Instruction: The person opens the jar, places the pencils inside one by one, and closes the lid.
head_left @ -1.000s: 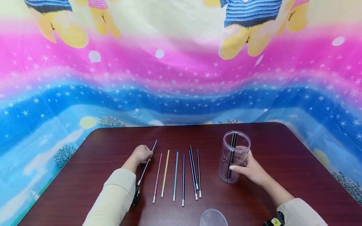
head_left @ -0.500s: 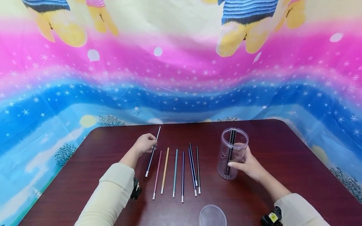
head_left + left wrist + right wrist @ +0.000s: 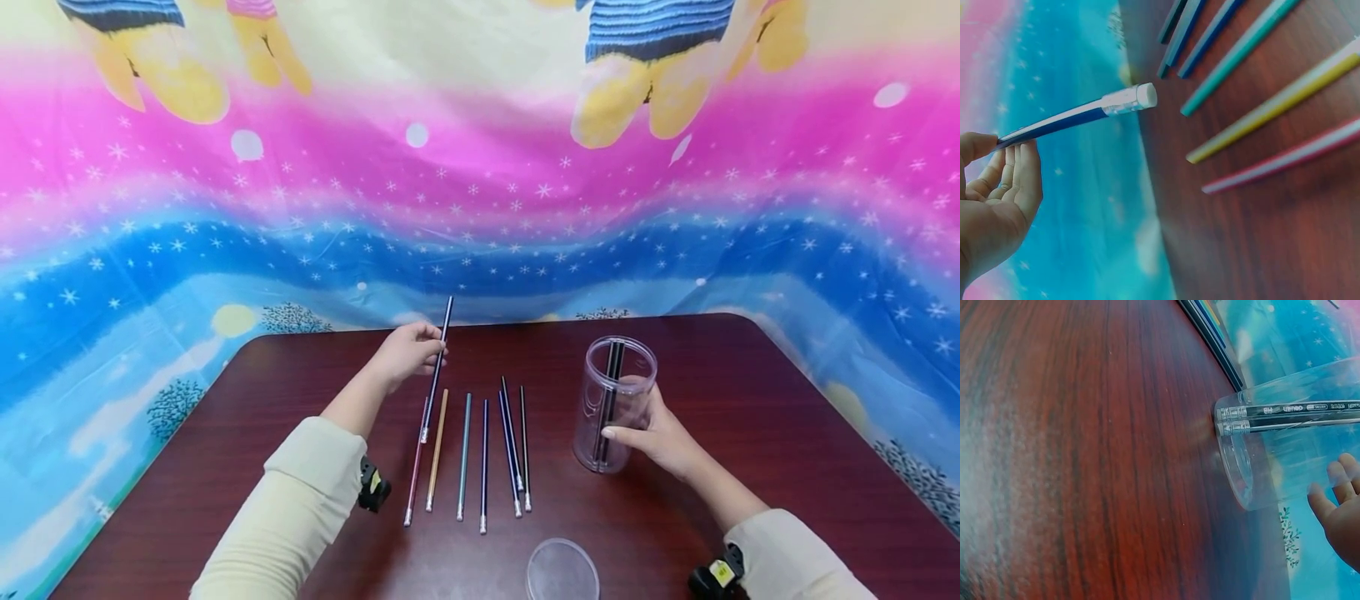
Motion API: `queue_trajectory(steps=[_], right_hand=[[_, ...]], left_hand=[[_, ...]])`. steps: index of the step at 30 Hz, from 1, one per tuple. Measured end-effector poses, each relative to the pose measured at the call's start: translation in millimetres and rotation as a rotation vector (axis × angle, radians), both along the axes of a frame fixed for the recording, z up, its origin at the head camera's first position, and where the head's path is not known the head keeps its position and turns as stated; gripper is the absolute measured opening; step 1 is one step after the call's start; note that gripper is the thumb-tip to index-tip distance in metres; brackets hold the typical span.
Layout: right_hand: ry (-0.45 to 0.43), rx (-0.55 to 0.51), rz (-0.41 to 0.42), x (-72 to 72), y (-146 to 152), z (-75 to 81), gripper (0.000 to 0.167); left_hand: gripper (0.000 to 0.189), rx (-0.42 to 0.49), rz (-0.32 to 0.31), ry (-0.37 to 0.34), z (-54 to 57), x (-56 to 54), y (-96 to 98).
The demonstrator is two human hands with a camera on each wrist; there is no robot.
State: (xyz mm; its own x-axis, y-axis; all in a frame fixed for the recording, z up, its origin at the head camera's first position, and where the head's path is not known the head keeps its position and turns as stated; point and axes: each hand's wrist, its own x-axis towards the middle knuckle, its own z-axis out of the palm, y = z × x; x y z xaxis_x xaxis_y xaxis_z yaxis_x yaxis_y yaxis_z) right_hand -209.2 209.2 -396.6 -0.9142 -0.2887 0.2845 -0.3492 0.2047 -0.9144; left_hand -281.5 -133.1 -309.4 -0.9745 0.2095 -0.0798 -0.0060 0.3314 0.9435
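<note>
My left hand (image 3: 408, 354) pinches a dark blue pencil (image 3: 437, 371) between thumb and fingers, raised above the table and tilted, its white eraser end (image 3: 1146, 95) pointing down toward me. Below it lies a red pencil (image 3: 415, 475), partly overlapped in the head view. To the right of that are a yellow pencil (image 3: 437, 450), a green pencil (image 3: 464, 458) and several dark pencils (image 3: 483, 467), laid side by side. My right hand (image 3: 652, 433) grips a clear plastic jar (image 3: 588, 417) standing upright without a lid. Black pencils (image 3: 1304, 409) stand inside it, eraser ends at the bottom.
A round clear lid (image 3: 562, 571) lies near the front edge of the dark red wooden table (image 3: 300, 375). Behind the table hangs a colourful printed cloth (image 3: 480, 208). Small black devices (image 3: 372, 485) are strapped at both wrists.
My left hand has lifted the dark blue pencil from the left side of the table and carried it up and to the right. The right hand stays on the jar.
</note>
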Motion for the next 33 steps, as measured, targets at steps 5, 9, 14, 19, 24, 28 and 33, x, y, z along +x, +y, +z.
queue_trajectory(steps=[5, 9, 14, 19, 24, 28, 33], right_hand=[[0.013, -0.001, -0.014, 0.4, -1.0, 0.6, 0.064], [0.005, -0.002, -0.026, 0.4, -1.9, 0.8, 0.065], [0.009, 0.013, -0.038, 0.1, -1.5, -0.1, 0.065], [0.007, 0.02, -0.039, 0.6, -1.0, -0.6, 0.065], [-0.002, 0.013, -0.039, 1.1, -0.9, -1.0, 0.065], [-0.002, 0.012, -0.042, 1.7, -1.0, -0.3, 0.064], [-0.005, 0.017, -0.045, 3.4, -1.9, 0.9, 0.064]], left_hand=[[0.016, 0.037, -0.059, 0.013, 15.1, 4.9, 13.1], [0.017, 0.063, -0.1, 0.042, 27.5, 10.1, 24.5], [0.015, 0.105, -0.145, 0.063, 41.4, 15.4, 38.3], [0.014, 0.155, -0.182, 0.076, 51.2, 18.1, 49.2], [0.012, 0.202, -0.188, 0.083, 59.2, 18.8, 57.5], [0.012, 0.231, -0.19, 0.102, 64.6, 19.0, 64.3], [0.015, 0.256, -0.201, 0.122, 71.5, 18.8, 74.4]])
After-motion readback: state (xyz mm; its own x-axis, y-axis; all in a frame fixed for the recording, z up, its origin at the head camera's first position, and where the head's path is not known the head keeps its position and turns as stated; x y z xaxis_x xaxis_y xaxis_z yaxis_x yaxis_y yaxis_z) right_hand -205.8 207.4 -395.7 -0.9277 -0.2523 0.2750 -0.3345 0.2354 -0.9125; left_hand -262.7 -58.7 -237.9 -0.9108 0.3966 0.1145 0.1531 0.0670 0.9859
